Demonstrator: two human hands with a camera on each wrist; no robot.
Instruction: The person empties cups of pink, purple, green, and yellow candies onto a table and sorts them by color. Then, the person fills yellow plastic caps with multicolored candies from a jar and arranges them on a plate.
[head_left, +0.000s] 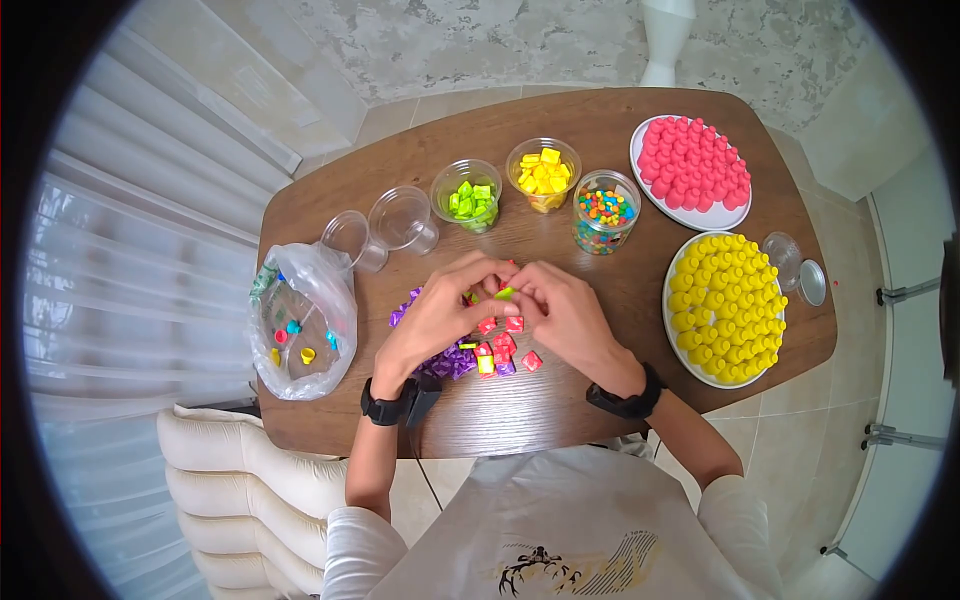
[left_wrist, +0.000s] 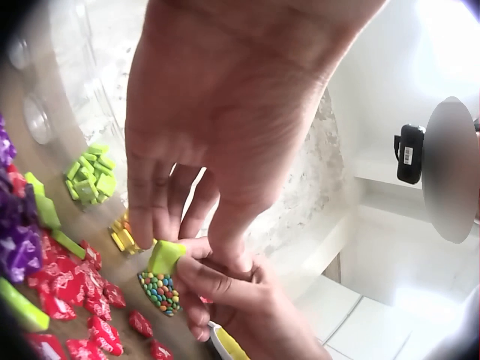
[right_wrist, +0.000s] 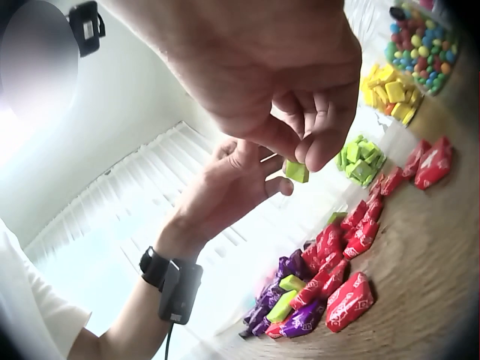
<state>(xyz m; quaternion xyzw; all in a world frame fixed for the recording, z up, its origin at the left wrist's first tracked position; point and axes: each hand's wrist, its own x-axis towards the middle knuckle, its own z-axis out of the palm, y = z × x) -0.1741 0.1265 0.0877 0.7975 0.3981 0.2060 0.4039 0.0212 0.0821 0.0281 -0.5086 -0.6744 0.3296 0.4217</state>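
Observation:
My right hand (head_left: 575,322) pinches a green wrapped sweet (right_wrist: 297,172) between thumb and fingertips. Just beside it, my left hand (head_left: 448,308) has its thumb and fingers apart in the right wrist view, holding nothing that I can make out. Both hands are raised over a loose pile of red sweets (head_left: 503,345), with purple sweets (head_left: 452,363) on the left. A few green sweets (right_wrist: 283,306) lie among them. In the left wrist view the green sweet (left_wrist: 166,256) shows at the right hand's fingertips.
Behind the hands stand two see-through cups (head_left: 403,219), a cup of green sweets (head_left: 472,200), a cup of yellow ones (head_left: 544,178) and a jar of coloured candies (head_left: 606,210). Plates of pink (head_left: 692,165) and yellow pieces (head_left: 722,305) are right; a plastic bag (head_left: 340,310) is left.

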